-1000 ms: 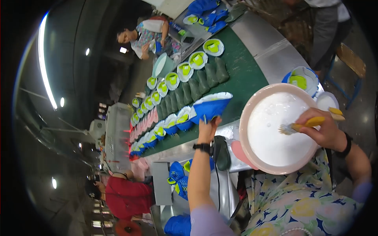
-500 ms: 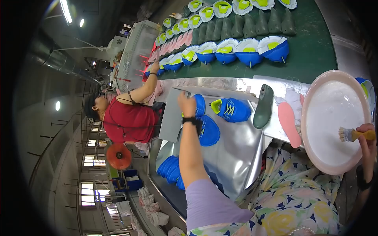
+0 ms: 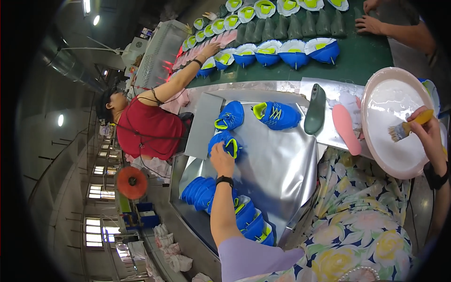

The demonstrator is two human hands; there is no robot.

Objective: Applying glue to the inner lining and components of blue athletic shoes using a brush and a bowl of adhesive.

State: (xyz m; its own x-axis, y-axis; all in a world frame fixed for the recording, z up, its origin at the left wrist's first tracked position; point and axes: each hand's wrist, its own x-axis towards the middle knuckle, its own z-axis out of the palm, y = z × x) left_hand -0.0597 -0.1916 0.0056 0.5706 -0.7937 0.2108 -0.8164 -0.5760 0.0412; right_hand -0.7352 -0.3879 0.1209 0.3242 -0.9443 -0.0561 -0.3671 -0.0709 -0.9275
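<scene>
My left hand (image 3: 222,159) is closed on the edge of a blue shoe upper (image 3: 219,138) with a lime-green lining; its fingertips are partly hidden. Just beyond it lies another blue shoe upper (image 3: 230,115), and to the right a laced blue shoe upper (image 3: 281,116), all on a silvery metal surface (image 3: 277,164). In my right hand (image 3: 426,134) is a brush (image 3: 400,132) with a yellow handle. Its pale bristles hang over a pink basin (image 3: 371,141) of white liquid; I cannot tell whether they touch it. Several stacked blue uppers (image 3: 202,192) lie beside my left forearm.
A dark green shoe last (image 3: 314,110) and a pink insole (image 3: 346,130) lie left of the basin. Beyond, a green conveyor (image 3: 361,51) carries rows of uppers and lasts. A co-worker in red (image 3: 150,134) reaches over it; another person's hand (image 3: 369,24) is at far right.
My left hand has come nearer and now grips an upper that has been turned. The brush has shifted left over the basin. Another person's hands have appeared at the far right.
</scene>
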